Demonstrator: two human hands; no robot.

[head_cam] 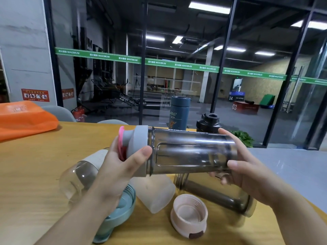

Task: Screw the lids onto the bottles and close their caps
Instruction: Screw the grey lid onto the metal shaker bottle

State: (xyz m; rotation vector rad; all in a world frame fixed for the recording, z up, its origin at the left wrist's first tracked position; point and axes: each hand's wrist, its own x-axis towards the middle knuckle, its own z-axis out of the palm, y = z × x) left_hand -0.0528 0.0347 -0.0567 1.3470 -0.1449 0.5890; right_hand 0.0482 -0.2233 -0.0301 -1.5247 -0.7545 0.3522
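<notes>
Smoky clear bottle [191, 152] held level above the table [35, 165] between both hands: left hand [122, 167] curled round its grey lid [138, 144], right hand [247, 167] gripping its base.

A glass wall [177, 50] with a green stripe [182, 65] stands behind the wooden surface [35, 156]. Ceiling lights [208, 7] glow beyond the glass wall. A grey concrete wall [23, 41] adjoins its left side.
</notes>
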